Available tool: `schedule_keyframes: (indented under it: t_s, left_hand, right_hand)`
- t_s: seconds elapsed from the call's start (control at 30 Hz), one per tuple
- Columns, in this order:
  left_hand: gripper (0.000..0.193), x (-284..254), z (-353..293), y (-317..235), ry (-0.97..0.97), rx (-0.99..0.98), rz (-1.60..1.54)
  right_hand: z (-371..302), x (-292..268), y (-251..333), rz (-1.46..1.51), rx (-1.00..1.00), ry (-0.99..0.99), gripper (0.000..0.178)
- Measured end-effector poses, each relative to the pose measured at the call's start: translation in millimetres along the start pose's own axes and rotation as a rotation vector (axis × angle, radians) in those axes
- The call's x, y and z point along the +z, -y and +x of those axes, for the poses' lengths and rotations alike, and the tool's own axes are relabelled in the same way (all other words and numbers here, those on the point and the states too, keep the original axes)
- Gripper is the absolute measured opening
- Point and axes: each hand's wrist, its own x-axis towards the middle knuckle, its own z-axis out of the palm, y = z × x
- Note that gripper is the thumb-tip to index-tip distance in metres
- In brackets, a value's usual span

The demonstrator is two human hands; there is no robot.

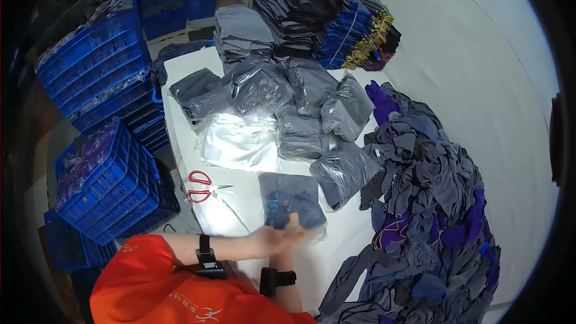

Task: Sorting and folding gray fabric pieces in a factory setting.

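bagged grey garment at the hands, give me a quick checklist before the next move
1. Both hands at the bagged grey garment: ok, left hand and right hand are at its near side.
2. Grip firm: cannot tell, the hands overlap and blur.
3. Bag closed: cannot tell, its near end is blurred and partly covered.
4. Red-handled scissors away from the hands: ok, they lie to the left.
5. Room on the right: not ok, another filled bag lies close by.

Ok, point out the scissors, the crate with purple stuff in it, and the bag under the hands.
Scissors (pixel 212 190), head view: near the pivot.
Crate (pixel 114 186), head view: on its slatted side wall.
Bag (pixel 292 186), head view: on its upper part in the picture.
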Motion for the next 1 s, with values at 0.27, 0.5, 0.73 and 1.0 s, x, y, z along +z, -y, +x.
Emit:
schedule_keyframes:
  t_s: [0.27,0.5,0.73,1.0]
  left_hand:
    - [0.036,-0.3,63.7,-33.6,-0.066,0.852,0.775]
    - [0.036,-213.6,188.8,-89.0,-0.721,0.429,0.79]
    - [0.02,-276.4,227.1,-59.9,-0.82,0.023,1.27]
    - [0.049,-135.1,168.2,-97.0,-0.456,0.936,1.222]
  right_hand:
    - [77.4,94.0,106.2,-0.113,-0.077,0.054,0.024]
    - [77.7,73.5,113.7,-0.432,-0.286,0.327,0.059]
    - [-76.5,-93.0,121.4,-1.821,-0.742,-1.01,0.039]
    - [-116.8,-120.0,199.2,-1.637,-0.461,-1.231,0.013]
